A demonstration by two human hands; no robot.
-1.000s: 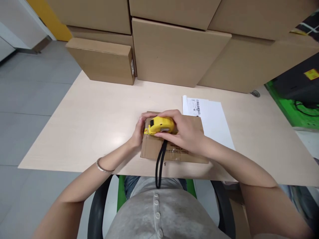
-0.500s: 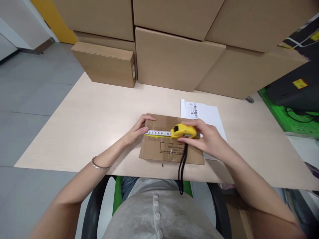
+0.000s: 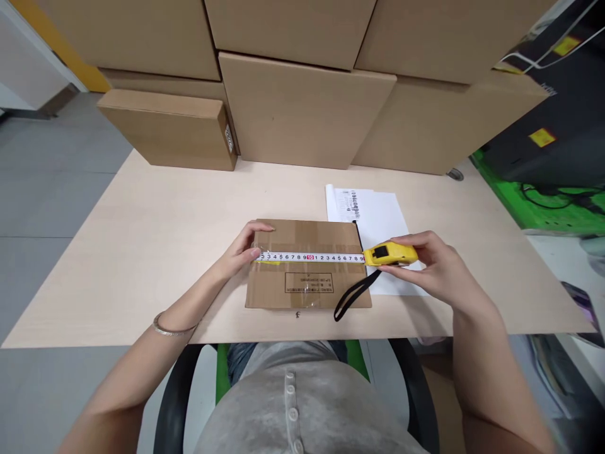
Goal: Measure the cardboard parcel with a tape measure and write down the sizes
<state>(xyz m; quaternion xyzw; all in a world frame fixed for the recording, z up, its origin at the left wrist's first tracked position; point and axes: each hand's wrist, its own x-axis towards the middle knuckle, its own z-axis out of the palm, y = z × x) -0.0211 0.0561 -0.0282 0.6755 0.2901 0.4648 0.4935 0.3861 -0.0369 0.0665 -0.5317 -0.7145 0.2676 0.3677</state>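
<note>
A taped cardboard box [image 3: 307, 296] with a printed label lies flat near the front edge of the table. Across its top runs the white blade [image 3: 326, 258] of a tape measure, from the box's left edge to just past its right edge. My left hand [image 3: 243, 249] grips the left side of the box, its thumb pressing the blade's end there. In my right hand [image 3: 432, 261] is the yellow tape measure case [image 3: 392, 253], pinched between thumb and fingers just beyond the box's right edge. A black wrist strap [image 3: 354, 296] hangs from the case over the box.
White printed paper [image 3: 385, 217] lies partly under the box's right side. Large cardboard boxes [image 3: 302, 113] are stacked along the back, with a smaller box [image 3: 174, 135] at the left. A dark machine [image 3: 529, 132] stands on a green surface [image 3: 543, 211] at the right.
My right hand has drawn the tape measure case to the right, so more blade shows, now spanning the box. My left hand keeps its hold at the left edge. The view has shifted slightly.
</note>
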